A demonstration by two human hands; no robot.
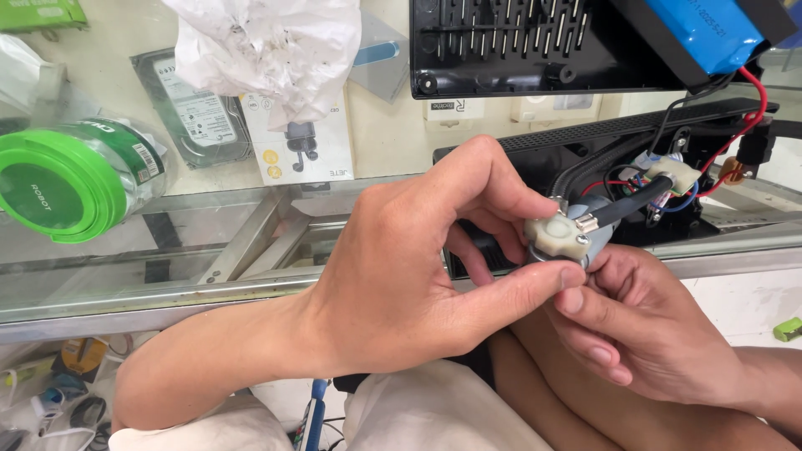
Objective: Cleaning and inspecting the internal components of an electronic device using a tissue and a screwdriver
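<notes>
A: Holding the small pump (pixel 561 238) between both hands, you have it just in front of the open black case (pixel 535 159), above your lap. Your left hand (pixel 401 276) pinches it, thumb under the cream cap and forefinger curled over the top. Your right hand (pixel 643 326) cups it from below, fingers clenched around the grey body.

B: Noted. Where does the black tube (pixel 626 205) run?

A: From the side of the cream cap back to a second cream fitting (pixel 677 174) inside the case. Red, blue and black wires (pixel 681 196) bunch around that fitting, and a red wire (pixel 756 96) climbs to the blue battery pack (pixel 706 29) at top right.

B: What could go wrong from here?

A: My judgement: if you pull the pump further toward you, the tube goes taut and may slip off its metal nozzle, or drag the thin wires loose at the fitting. Twisting the cap while the body is clamped could kink the tube. The wire joints are partly hidden behind your fingers, so I cannot tell how firmly they sit.

B: Anything nearby to mind?

A: Only the glass counter (pixel 209 250) beneath; a green-lidded jar (pixel 67 179) and crumpled paper (pixel 267 50) lie well apart on the left.
</notes>
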